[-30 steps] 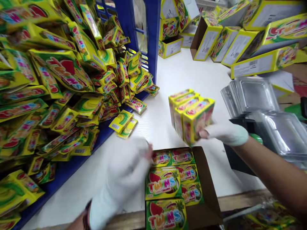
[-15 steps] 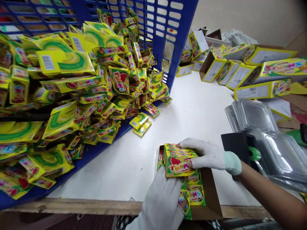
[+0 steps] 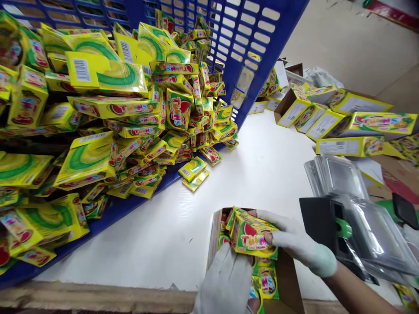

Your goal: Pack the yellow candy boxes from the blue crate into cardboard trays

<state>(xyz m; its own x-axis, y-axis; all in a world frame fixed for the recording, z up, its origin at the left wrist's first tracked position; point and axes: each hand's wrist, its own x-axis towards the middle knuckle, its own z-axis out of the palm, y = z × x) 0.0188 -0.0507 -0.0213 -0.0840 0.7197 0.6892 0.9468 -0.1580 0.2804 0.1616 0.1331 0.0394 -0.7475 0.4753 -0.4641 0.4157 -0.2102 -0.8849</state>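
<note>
My right hand (image 3: 296, 242), in a white glove with bare fingertips, is closed around a row of small yellow-green TWINS packs (image 3: 250, 235). These packs are inside the open carton (image 3: 288, 279), over other packs (image 3: 268, 281). My left hand (image 3: 225, 281), gloved too, lies over the carton's near left part. Its fingers are stretched out, with their tips by the lower left corner of the held row. The left thumb is apart, beside packs lower in the carton; what lies under the palm is hidden.
A blue crate (image 3: 258, 48) heaped with TWINS packs (image 3: 124, 122) fills the left. Loose packs (image 3: 194, 174) lie beside it on the white table (image 3: 258, 170). At the right are larger yellow boxes (image 3: 340, 146), clear plastic trays (image 3: 369, 231) and a black object (image 3: 317, 222) with a green part.
The view has shifted, so the crate and carton appear moved. The held row now leans a little, its packs fanned at the left. Both hands keep about the same places at the carton.
</note>
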